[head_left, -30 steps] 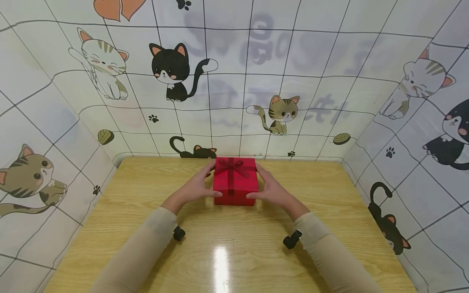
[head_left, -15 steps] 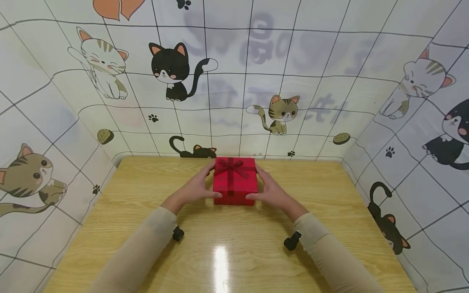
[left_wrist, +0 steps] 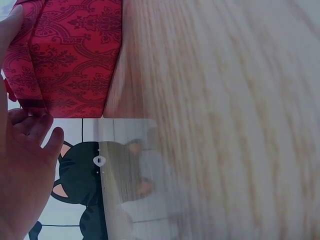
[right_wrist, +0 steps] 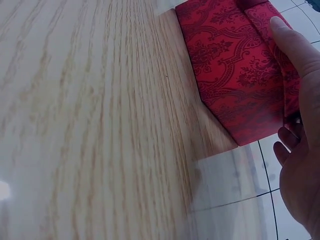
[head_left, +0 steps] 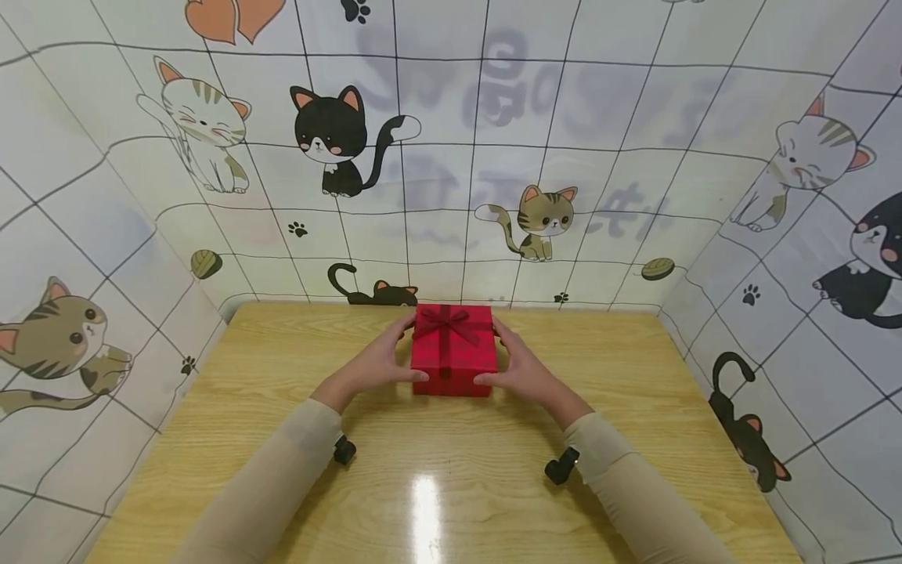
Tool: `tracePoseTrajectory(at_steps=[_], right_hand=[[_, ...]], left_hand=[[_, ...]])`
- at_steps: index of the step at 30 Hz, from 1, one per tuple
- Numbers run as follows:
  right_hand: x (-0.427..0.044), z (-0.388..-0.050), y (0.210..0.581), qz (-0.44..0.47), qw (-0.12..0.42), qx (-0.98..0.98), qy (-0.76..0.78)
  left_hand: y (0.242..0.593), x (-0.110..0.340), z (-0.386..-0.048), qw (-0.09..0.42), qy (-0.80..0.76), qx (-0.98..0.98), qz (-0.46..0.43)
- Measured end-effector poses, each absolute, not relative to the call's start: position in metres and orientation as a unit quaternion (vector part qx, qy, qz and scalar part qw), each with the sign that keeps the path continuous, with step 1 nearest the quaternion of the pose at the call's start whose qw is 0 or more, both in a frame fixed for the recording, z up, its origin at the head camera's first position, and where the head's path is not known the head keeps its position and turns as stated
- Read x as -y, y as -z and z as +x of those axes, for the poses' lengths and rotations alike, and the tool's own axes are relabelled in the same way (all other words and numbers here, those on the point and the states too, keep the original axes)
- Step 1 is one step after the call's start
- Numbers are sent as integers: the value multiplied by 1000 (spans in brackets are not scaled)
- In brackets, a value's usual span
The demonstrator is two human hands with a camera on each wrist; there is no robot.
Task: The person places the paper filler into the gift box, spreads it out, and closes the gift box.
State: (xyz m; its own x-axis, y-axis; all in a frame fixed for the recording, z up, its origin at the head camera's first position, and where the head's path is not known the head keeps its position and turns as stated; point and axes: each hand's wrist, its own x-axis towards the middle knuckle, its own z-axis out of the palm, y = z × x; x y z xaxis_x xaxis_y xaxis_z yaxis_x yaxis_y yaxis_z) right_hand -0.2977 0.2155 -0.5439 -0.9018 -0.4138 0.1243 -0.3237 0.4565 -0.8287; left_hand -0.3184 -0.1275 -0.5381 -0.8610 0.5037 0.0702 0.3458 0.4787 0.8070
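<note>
A red gift box (head_left: 454, 345) with a dark patterned surface and a dark red ribbon bow on its lid stands at the far side of the table. My left hand (head_left: 377, 364) grips its left side, thumb at the front corner and fingers reaching toward the back. On the opposite side, my right hand (head_left: 524, 370) holds it the same way. In the left wrist view, thumb and fingers of the left hand (left_wrist: 25, 165) lie along the lid's rim (left_wrist: 22, 72). The right wrist view has the right thumb (right_wrist: 290, 42) on the lid too. The lid sits on the box.
The wooden table (head_left: 451, 454) meets a cat-patterned, tile-lined wall covering (head_left: 451, 172) close behind the box and on both sides. Small black devices hang below each wrist, the left one (head_left: 344, 450) and the right one (head_left: 561, 466). A bright reflection shows on the front of the tabletop.
Both hands keep the same hold on the box, which stays in place. Only the head view shifts very slightly.
</note>
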Motion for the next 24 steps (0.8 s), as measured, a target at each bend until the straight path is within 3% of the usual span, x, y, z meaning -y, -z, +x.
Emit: tracePoseTrajectory(at_steps=[21, 24], right_hand=[[-232, -292, 533, -213, 48, -872, 438], [-248, -292, 526, -225, 32, -885, 406]], left_hand=[[532, 142, -315, 78, -454, -852, 249], [527, 155, -317, 53, -415, -871, 257]])
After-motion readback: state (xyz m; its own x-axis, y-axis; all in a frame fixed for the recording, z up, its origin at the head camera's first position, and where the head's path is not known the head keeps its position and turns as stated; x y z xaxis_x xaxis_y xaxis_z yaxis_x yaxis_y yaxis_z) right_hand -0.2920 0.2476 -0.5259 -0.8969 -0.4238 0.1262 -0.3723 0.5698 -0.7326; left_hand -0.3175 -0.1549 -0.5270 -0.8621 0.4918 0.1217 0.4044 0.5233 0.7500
